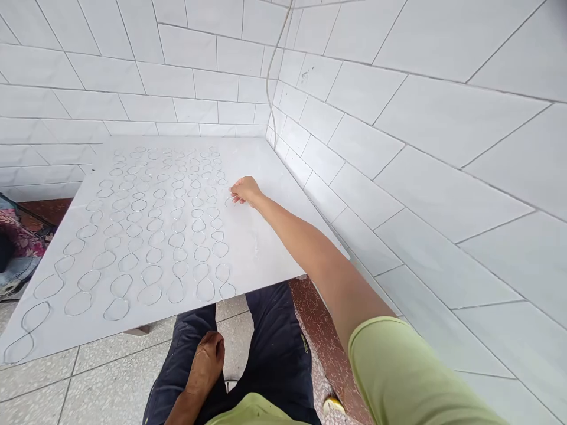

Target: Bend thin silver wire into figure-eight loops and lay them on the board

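Observation:
My right hand (245, 190) is stretched out over the right part of the white board (261, 248). Its thumb and fingers are pinched on a thin wire loop (228, 201), mostly hidden by the fingertips. To the left of it, many thin wire figure-eights (202, 255) lie on the board in rough columns. The nearest ones are by the front edge, such as the figure-eight (225, 280) at the end of the rightmost column. My left hand (208, 360) rests on my thigh below the board, fingers curled in; whatever they may hold is hidden.
White tiled walls (376, 147) meet in a corner behind and right of the board. A pale cable (268, 82) hangs down that corner. At the far left are patterned cloth items (24, 242). Below lies a speckled floor (110, 366), with a yellow object (333, 405) near my feet.

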`<state>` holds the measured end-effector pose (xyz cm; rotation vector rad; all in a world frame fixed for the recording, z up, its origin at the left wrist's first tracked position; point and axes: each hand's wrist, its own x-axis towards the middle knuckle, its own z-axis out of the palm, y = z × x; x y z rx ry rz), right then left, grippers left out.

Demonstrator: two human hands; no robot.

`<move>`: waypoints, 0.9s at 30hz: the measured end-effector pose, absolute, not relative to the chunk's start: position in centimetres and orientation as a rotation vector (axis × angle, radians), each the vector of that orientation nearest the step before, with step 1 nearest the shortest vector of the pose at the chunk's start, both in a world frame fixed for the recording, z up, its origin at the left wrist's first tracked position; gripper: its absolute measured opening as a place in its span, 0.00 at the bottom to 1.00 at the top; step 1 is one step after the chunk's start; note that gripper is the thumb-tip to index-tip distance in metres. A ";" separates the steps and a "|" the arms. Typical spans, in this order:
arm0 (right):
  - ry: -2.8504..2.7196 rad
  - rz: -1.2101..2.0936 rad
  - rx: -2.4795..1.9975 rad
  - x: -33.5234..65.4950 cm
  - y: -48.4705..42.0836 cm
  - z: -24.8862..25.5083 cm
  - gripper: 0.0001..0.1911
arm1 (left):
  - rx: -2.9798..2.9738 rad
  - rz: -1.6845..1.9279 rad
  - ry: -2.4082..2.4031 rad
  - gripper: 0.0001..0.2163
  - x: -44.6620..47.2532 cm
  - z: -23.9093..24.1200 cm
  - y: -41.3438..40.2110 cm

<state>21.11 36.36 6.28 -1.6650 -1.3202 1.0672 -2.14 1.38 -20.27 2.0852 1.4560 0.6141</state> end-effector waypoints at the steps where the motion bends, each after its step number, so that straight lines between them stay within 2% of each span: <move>1: -1.329 1.049 -1.697 20.6 37.2 6.1 0.14 | 2.084 0.589 1.464 0.11 -2.3 -20.8 1.4; 16: -1.458 0.788 -1.965 20.1 42.3 3.7 0.09 | 2.106 0.339 1.489 0.11 -1.8 -21.9 1.0; 27: -1.404 0.853 -1.827 23.3 38.2 5.9 0.08 | 2.161 0.350 1.492 0.11 -1.6 -21.9 1.5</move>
